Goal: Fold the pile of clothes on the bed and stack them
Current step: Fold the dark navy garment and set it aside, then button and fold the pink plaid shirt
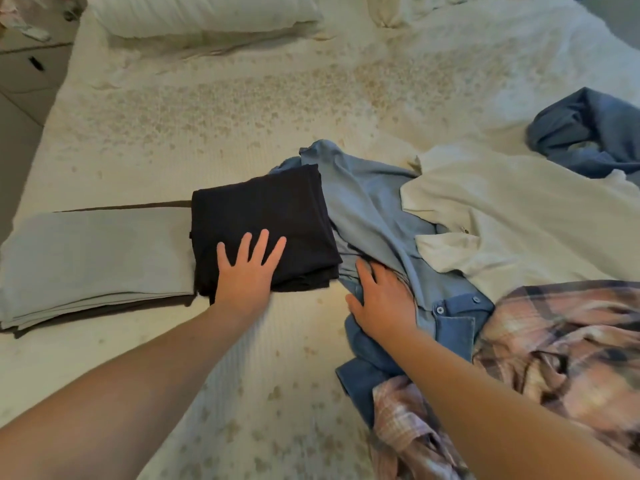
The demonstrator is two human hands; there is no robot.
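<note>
A folded dark navy garment (263, 216) lies mid-bed, its left edge overlapping a folded pale grey garment (93, 258) that rests on a brown one. My left hand (247, 268) presses flat on the navy fold, fingers spread. Right of it, the loose pile holds a light blue button shirt (367, 209), a cream shirt (512, 216) and a pink plaid shirt (561, 344). My right hand (381, 299) lies on the blue shirt, with its fingertips tucked into the cloth beside the navy fold.
The bed (214, 109) has a cream floral cover. A white pillow (204, 12) sits at the far end. Another blue garment (588, 133) lies crumpled at the far right. The bed's left edge borders a tiled floor (20, 98).
</note>
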